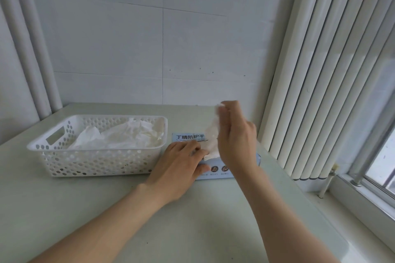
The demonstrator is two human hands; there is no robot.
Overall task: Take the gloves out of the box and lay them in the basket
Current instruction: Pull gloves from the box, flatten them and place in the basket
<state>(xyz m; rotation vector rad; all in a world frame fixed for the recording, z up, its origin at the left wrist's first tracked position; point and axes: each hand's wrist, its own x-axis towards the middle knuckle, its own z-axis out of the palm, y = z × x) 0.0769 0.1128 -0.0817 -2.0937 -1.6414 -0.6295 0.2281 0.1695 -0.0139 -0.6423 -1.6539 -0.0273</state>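
Between the pinching fingers of the right hand (235, 134) a glove (211, 136) hangs half-drawn, its tail below them inside the box (186, 137) pressed down by the flat fingers of the left hand (179, 164), while left of both hands the basket (96, 162) already holds several gloves (119, 136); how many remain boxed is hidden

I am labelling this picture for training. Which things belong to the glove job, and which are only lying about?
Job: box; glove pinched by right hand; left hand pressing the box; basket; gloves in it.
Not job: blinds; pipes; window.
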